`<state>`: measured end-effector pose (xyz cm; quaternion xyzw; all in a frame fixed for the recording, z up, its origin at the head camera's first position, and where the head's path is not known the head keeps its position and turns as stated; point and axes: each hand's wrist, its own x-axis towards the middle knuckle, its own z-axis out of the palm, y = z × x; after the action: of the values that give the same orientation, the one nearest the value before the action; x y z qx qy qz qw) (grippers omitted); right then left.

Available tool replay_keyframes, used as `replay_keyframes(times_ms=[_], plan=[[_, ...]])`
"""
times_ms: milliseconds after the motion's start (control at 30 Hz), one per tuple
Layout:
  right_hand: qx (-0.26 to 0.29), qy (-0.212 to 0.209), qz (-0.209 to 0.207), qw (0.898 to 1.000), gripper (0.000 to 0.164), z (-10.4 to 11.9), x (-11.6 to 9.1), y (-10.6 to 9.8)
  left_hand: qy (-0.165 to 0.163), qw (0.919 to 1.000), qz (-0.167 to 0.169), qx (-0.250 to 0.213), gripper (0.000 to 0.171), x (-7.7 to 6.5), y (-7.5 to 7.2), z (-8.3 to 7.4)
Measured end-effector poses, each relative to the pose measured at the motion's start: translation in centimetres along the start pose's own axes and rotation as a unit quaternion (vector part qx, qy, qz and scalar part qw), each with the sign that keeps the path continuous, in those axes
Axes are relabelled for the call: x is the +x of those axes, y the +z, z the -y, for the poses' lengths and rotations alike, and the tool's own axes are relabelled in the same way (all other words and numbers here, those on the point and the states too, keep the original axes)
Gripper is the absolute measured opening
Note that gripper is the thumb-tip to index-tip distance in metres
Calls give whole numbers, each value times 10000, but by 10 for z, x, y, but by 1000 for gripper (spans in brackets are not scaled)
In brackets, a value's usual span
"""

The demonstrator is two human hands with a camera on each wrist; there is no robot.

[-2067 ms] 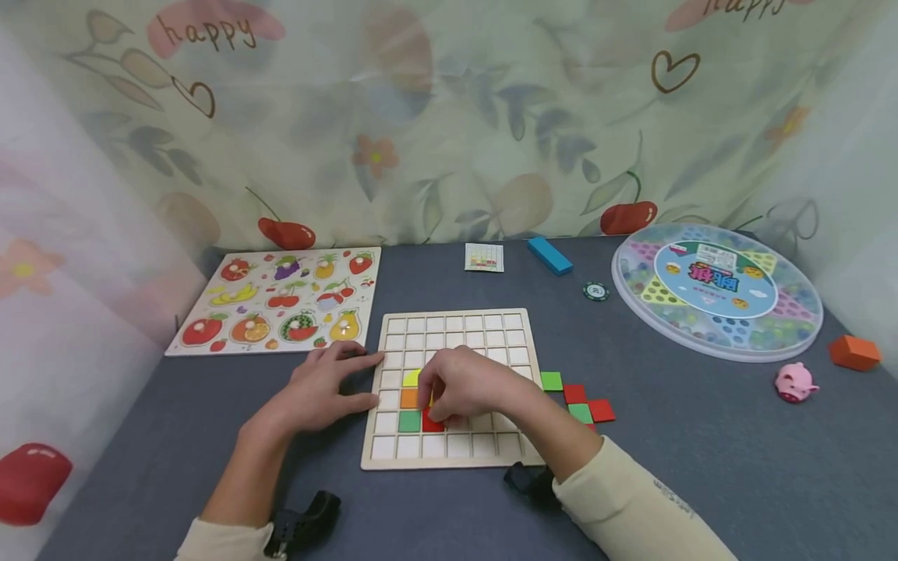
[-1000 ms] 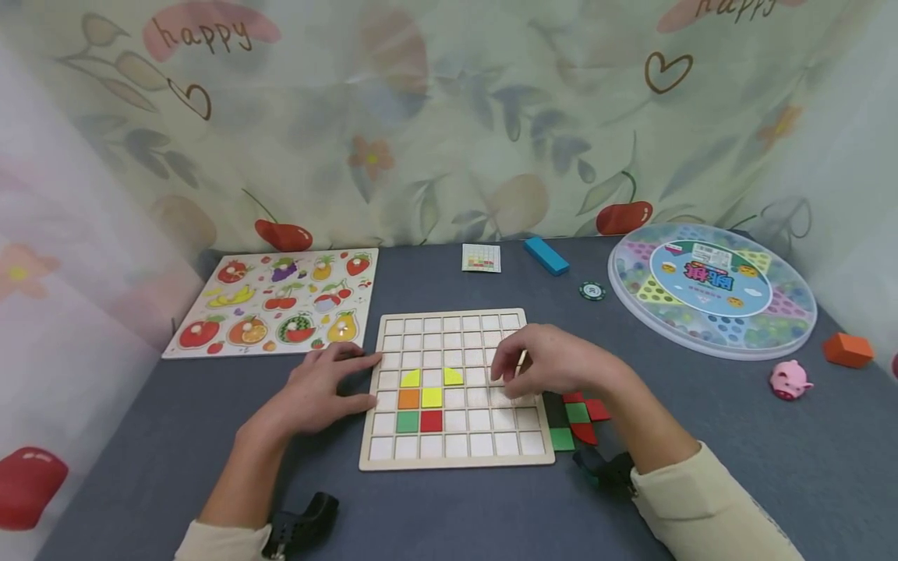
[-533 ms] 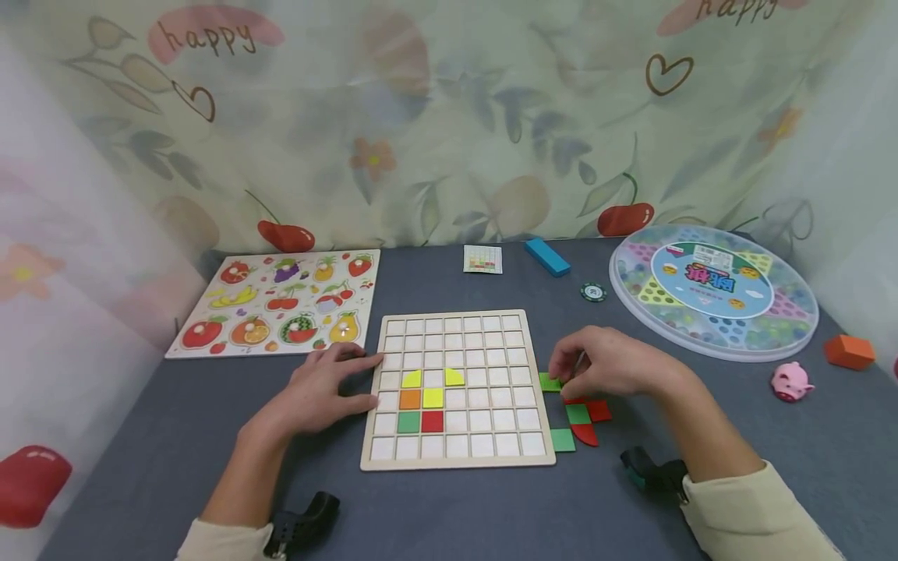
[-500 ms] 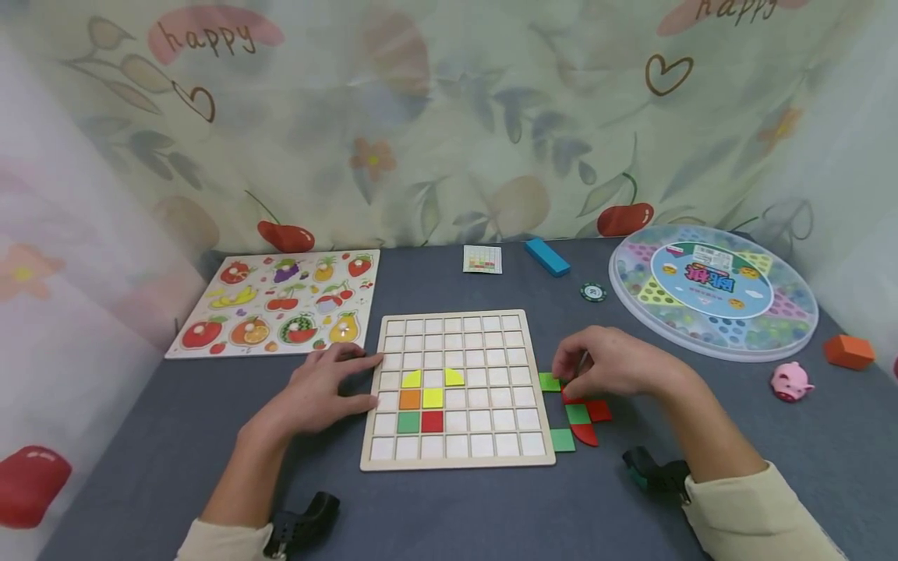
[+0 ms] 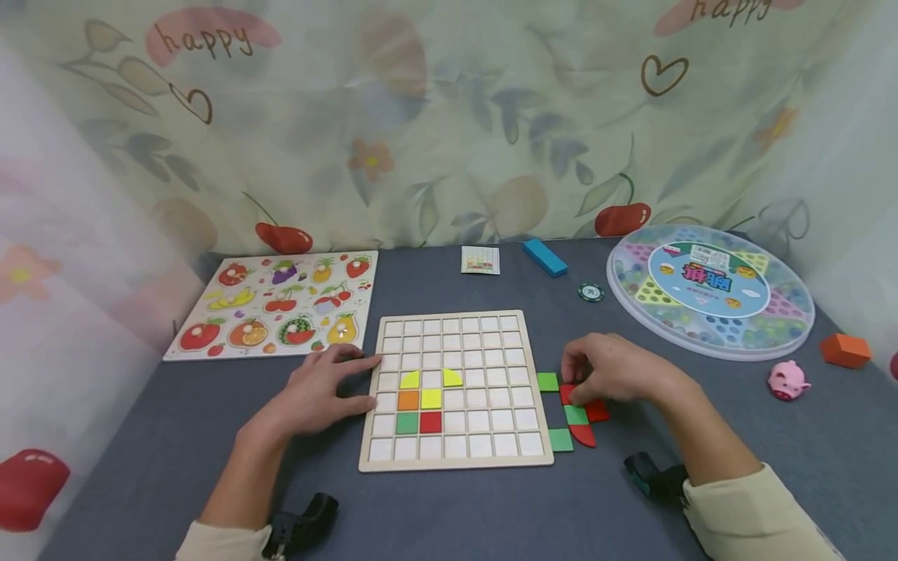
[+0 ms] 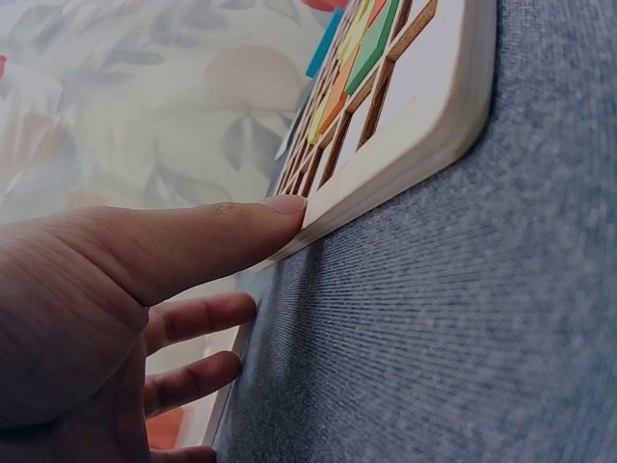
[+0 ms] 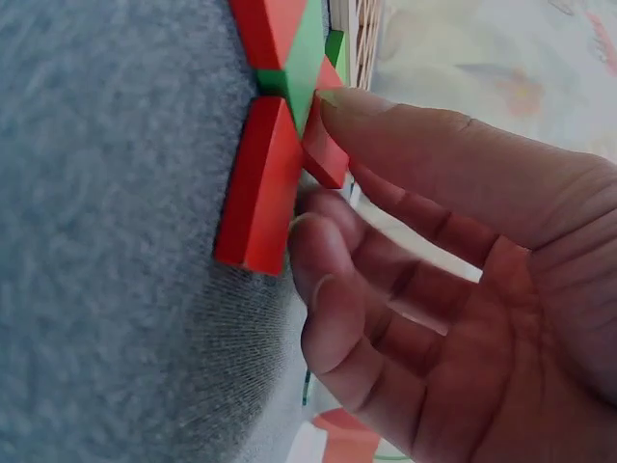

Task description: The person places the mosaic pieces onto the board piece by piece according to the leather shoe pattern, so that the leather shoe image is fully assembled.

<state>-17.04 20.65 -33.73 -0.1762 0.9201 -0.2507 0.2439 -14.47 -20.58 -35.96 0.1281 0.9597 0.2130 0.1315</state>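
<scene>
The right hand (image 5: 610,368) is right of the board (image 5: 455,422), its thumb and index finger pinching a red tile (image 7: 325,149) that lies on the table (image 5: 449,510); the other fingers are curled. The red tile touches a green tile (image 5: 576,415) on its near side. A second red tile (image 5: 599,411) lies to the right, and a rounded red piece (image 5: 582,436) touches the near side of the green tile. Just beside the board's right edge lie a lime tile (image 5: 548,382), farther off, and a pale green tile (image 5: 561,440), nearer.

The left hand (image 5: 316,393) has its fingers spread and loose, grasping nothing, with thumb and index tips against the board's left edge.

On the board, two rounded yellow pieces (image 5: 452,379) sit in the middle row with a cell between them. In the next nearer row are an orange square (image 5: 408,400) and, to its right, a yellow square (image 5: 431,399). Nearer again are a green square (image 5: 407,424) and, to its right, a red square (image 5: 431,423).

A fruit puzzle (image 5: 319,298) lies far left. Beyond the board are a card (image 5: 480,260) and a blue block (image 5: 544,257); right of these are a chip (image 5: 591,292) and a round box (image 5: 708,279). A toy pig (image 5: 788,381) and an orange block (image 5: 845,351) are at far right.
</scene>
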Motion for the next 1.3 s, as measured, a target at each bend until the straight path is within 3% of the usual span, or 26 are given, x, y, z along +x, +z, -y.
replay_keyframes(times_ms=[233,467,600,833,1000,1300], plan=[[176,-61,72,9998,16,3,0,-1,4,10000,-16,10,71,-1,-1,-1],[-229,-45,112,9997,21,9,-3,4,-23,10000,-16,6,71,-1,-1,-1],[-173,-71,56,9998,20,13,-1,5,-48,10000,-23,4,71,-1,-1,0],[137,-139,60,9998,16,16,0,1,-51,10000,-14,-32,71,-1,0,0],[421,-422,-143,9981,12,24,2,-3,-63,10000,-9,-22,72,0,0,0],[1157,-836,-144,9897,8,55,21,11,-69,10000,-18,-24,72,-1,1,0]])
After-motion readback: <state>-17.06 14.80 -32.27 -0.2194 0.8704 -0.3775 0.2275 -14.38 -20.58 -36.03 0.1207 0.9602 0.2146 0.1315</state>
